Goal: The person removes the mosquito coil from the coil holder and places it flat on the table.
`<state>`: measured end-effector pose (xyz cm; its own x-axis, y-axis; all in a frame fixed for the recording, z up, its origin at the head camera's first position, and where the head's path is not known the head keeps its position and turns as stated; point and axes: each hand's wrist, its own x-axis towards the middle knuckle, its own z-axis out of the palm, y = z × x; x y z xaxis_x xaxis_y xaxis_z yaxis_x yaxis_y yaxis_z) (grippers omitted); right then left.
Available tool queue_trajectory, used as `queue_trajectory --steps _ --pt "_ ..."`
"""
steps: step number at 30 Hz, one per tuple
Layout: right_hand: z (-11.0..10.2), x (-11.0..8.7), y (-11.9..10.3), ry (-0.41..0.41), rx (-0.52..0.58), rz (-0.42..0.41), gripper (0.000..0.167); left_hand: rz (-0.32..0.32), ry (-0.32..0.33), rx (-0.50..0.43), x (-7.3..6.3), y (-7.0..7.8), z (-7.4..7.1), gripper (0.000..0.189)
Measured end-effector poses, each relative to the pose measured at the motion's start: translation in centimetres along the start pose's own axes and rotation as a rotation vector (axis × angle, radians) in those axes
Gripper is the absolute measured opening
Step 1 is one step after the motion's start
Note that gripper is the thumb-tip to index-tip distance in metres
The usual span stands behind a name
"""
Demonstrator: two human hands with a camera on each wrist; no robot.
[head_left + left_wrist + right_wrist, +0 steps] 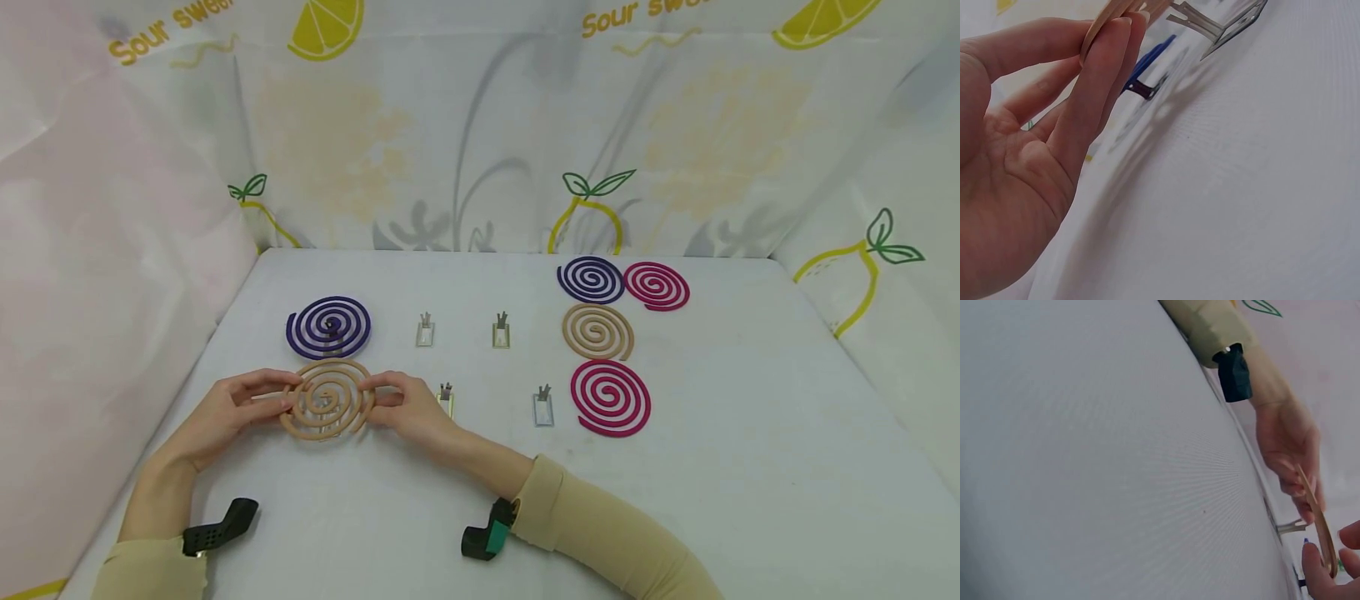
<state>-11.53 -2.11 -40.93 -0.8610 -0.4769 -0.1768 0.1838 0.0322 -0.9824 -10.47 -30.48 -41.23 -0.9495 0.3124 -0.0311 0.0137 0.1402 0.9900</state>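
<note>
A tan mosquito coil point(327, 398) is held at the front left of the table by both hands. My left hand point(232, 408) pinches its left edge between thumb and fingers, and my right hand point(416, 408) pinches the right edge. Under the coil stands a small metal coil stand point(1219, 30), its prongs upward near the coil; whether they touch cannot be told. Just behind, a dark purple coil point(328, 327) rests on another stand point(1143, 89). In the right wrist view the tan coil point(1322, 534) appears edge-on between both hands.
Several more metal stands, among them one at the back point(425, 333) and one at the front point(543, 408), stand mid-table. To their right lie a purple coil point(591, 281), a tan coil point(597, 332) and two magenta coils point(611, 398). Printed cloth hangs behind the white table point(750, 467).
</note>
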Motion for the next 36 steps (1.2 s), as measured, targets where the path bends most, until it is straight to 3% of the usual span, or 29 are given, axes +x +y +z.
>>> queue_trajectory --steps 5,13,21,29,36 --pt "-0.1 0.1 0.1 0.003 0.051 -0.021 0.036 0.029 -0.008 -0.020 0.0 -0.1 0.1 0.032" --pt "-0.2 0.2 0.0 0.029 0.139 -0.005 0.033 0.013 0.000 0.016 0.0 0.0 0.1 0.030" --pt "-1.2 0.2 -1.4 0.048 0.179 -0.040 0.030 0.027 0.012 -0.002 0.6 1.2 1.0 0.028" --pt "-3.9 -0.6 -2.7 0.066 0.147 -0.045 0.031 0.065 -0.007 -0.081 2.0 2.6 2.9 0.029" --pt "-6.4 -1.8 -2.6 0.085 0.137 -0.046 0.031 0.020 0.028 -0.041 3.2 3.2 5.4 0.025"
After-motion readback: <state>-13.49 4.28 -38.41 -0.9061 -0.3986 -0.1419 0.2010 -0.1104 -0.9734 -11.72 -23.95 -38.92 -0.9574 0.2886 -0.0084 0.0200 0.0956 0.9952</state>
